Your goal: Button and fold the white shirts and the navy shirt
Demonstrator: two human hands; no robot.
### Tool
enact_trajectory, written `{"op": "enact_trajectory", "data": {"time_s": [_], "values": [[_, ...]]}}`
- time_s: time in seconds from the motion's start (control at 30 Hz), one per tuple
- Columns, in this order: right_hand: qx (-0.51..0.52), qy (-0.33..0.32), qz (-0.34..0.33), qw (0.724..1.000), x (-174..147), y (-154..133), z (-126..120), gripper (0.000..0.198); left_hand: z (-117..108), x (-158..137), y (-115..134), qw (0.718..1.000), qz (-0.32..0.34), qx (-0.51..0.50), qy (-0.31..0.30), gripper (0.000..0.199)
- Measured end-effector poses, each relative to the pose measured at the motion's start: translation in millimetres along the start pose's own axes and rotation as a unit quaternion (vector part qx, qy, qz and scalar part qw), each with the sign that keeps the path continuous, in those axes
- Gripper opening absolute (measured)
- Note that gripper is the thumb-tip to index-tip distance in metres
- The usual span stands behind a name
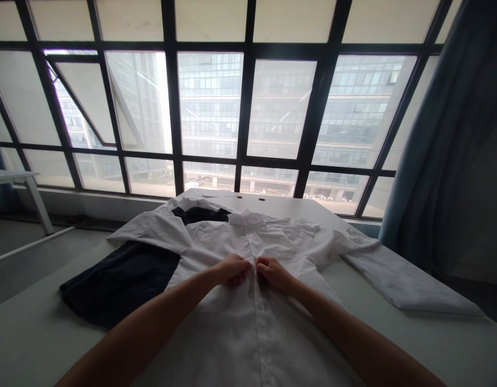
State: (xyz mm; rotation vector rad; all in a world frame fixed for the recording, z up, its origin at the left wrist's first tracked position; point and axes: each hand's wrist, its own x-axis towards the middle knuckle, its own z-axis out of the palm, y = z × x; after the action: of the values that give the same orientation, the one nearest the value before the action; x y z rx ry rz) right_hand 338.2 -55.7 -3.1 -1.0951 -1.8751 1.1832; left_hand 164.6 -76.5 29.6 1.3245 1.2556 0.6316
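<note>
A white shirt (216,333) lies spread on the table, its collar (246,220) at the far end and its front placket running down the middle toward me. My left hand (233,270) is closed on the shirt's front just left of the placket. Close beside it, my right hand (270,271) pinches the cloth at the right side of the placket. Both hands are at chest height of the shirt, with a small gap between them. Any button between the fingers is too small or hidden to make out.
Dark navy cloth (123,282) lies partly under the shirt's left side. A folded white garment (421,279) rests at the right edge of the white table (26,344). Beyond are large windows, a blue curtain (426,140) at right and another table (14,176) at left.
</note>
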Motion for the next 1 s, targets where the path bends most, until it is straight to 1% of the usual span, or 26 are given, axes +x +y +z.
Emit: {"op": "enact_trajectory", "data": {"time_s": [0.07, 0.13, 0.27, 0.47, 0.53, 0.6, 0.7, 0.8, 0.93, 1.0], "values": [[0.004, 0.013, -0.024, 1.0, -2, 7, 1, 0.014, 2, -2, -3, 1.0, 0.008, -0.018, -0.002, 0.031], [-0.002, 0.01, -0.036, 0.999, -4, 9, 2, 0.014, 2, -4, -4, 1.0, 0.014, -0.024, -0.009, 0.029], [-0.024, -0.005, -0.038, 0.999, -8, 3, 2, 0.014, 1, -7, -4, 0.999, 0.036, -0.016, -0.017, 0.025], [-0.051, 0.004, -0.047, 0.998, -8, 1, 2, 0.011, 0, -6, -5, 0.999, 0.037, -0.011, -0.025, 0.025], [-0.04, -0.009, -0.028, 0.999, -7, 1, 1, 0.011, 0, -5, -5, 0.999, 0.036, -0.006, -0.028, 0.024], [-0.029, -0.024, 0.01, 0.999, -6, 0, 0, 0.013, 0, -3, -6, 0.999, 0.038, 0.001, -0.034, 0.025], [-0.029, -0.023, 0.047, 0.998, -5, -2, -1, 0.015, 0, -2, -7, 0.998, 0.044, 0.009, -0.043, 0.028], [-0.028, -0.011, 0.051, 0.998, -6, -5, -1, 0.015, 0, -1, -8, 0.998, 0.044, 0.017, -0.043, 0.031], [-0.031, 0.02, 0.047, 0.998, -9, -7, 3, 0.014, 2, 1, -8, 0.998, 0.039, 0.025, -0.032, 0.028], [-0.032, 0.031, 0.04, 0.998, -9, -7, 6, 0.014, 2, 3, -10, 0.999, 0.036, 0.023, -0.024, 0.032]]}}
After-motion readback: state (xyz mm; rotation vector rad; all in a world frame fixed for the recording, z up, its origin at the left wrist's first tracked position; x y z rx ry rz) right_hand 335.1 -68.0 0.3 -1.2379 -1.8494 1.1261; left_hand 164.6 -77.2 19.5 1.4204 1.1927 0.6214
